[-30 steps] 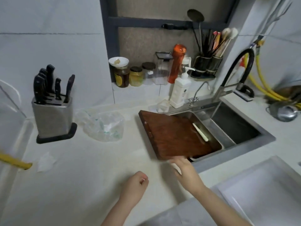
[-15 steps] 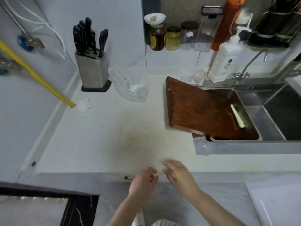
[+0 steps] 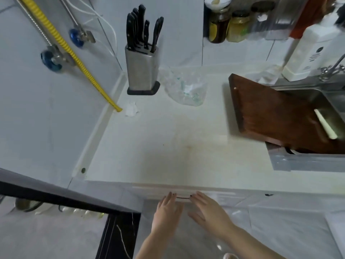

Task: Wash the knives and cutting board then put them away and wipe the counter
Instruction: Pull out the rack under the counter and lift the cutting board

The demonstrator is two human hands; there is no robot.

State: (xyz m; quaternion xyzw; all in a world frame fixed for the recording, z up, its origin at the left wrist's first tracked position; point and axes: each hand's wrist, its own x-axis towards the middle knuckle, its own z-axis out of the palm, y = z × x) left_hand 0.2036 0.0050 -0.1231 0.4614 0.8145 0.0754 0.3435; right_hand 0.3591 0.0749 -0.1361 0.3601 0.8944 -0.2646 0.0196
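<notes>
Nearest the camera, two bare forearms reach up from the bottom edge toward the front of a kitchen counter. The left hand [image 3: 166,212] is flat with its fingers straight and held together, palm down, fingertips at a thin dark line just under the counter's front edge. The right hand [image 3: 209,212] lies beside it, fingers straight and slightly spread, tips at the same line. Neither hand holds anything. Whether the fingertips actually touch the surface cannot be told through the blur.

Beyond them spreads the counter [image 3: 168,146], a smooth, pale cream slab with a faint brownish stain near its middle.

To the right, a dark reddish-brown wooden cutting board [image 3: 270,113], rectangular and thick, lies tilted, its left part on the counter and its right part hanging over a stainless steel sink [image 3: 308,161]. A pale, slim handle [image 3: 325,127] rests on the board's right end.

Farther back, a crumpled clear plastic bag [image 3: 186,90] sits on the counter. Left of it stands a brushed-metal knife block [image 3: 141,71] on a black base, with black-handled knives [image 3: 143,28] upright in its slots. A small white crumpled scrap [image 3: 131,109] lies near the block, beside the end of a ribbed yellow hose [image 3: 74,57] slanting down the grey wall.

At the very back right are glass jars [image 3: 227,25] and a white bottle [image 3: 308,51].
</notes>
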